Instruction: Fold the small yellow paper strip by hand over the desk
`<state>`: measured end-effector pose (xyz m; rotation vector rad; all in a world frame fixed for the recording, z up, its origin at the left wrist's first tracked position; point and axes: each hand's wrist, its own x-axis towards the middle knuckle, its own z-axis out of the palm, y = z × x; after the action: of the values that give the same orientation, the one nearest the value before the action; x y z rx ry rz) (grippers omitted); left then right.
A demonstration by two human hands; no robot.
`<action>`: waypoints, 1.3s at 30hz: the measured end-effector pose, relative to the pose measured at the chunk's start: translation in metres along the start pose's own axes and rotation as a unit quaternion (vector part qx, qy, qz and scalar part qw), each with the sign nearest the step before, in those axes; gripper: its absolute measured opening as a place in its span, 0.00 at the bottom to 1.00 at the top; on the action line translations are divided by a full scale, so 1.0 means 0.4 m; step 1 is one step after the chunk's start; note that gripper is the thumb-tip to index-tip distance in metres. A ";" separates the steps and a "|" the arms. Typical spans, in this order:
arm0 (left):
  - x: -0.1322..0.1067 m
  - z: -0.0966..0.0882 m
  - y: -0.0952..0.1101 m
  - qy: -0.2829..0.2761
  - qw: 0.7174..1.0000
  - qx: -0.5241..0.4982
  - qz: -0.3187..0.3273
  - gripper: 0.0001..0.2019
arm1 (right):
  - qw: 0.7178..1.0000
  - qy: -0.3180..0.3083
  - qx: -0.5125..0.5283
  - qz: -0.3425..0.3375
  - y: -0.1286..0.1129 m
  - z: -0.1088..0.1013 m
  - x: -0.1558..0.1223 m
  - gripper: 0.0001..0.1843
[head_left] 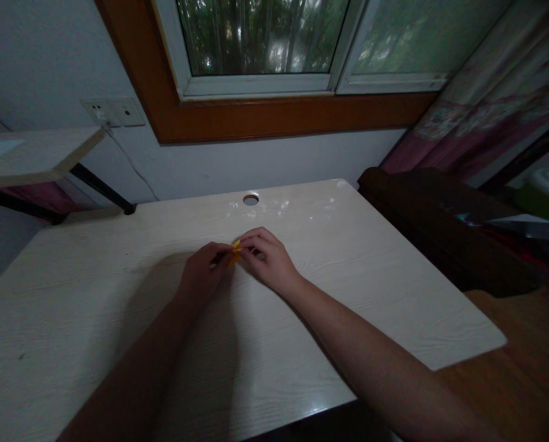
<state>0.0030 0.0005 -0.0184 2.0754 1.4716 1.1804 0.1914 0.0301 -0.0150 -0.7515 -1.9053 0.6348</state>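
Between my two hands is a small yellow piece (234, 259), thin and folded-looking like paper; most of it hides behind my fingers, so its exact kind does not show. My left hand (204, 265) pinches it from the left with thumb and fingertips. From the right, my right hand (271, 258) grips it with thumb and forefinger, the other fingers curled. The fingertips of both hands nearly meet at the piece, just above the pale wood-grain desk (339, 270).
A round cable hole (251, 200) lies near the desk's back edge. At the left a raised shelf (39, 153) stands on black legs, near a wall socket (113, 113) with a white cord. A window (265, 86) is behind; dark furniture (444, 227) stands at right.
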 end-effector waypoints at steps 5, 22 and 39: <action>0.002 -0.002 0.002 0.007 1.000 0.005 -0.009 0.08 | 1.000 -0.001 -0.011 -0.009 -0.003 -0.002 0.000 0.07; 0.002 -0.011 0.012 -0.014 1.000 0.016 0.023 0.09 | 0.999 0.002 -0.024 -0.035 -0.008 -0.008 0.002 0.08; 0.002 -0.007 0.006 0.041 0.995 0.022 0.089 0.05 | 0.999 -0.016 -0.025 -0.034 -0.013 -0.012 0.002 0.08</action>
<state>0.0025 -0.0002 -0.0149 2.2517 1.3825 1.3248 0.1944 0.0278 -0.0087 -0.7086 -1.9734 0.5621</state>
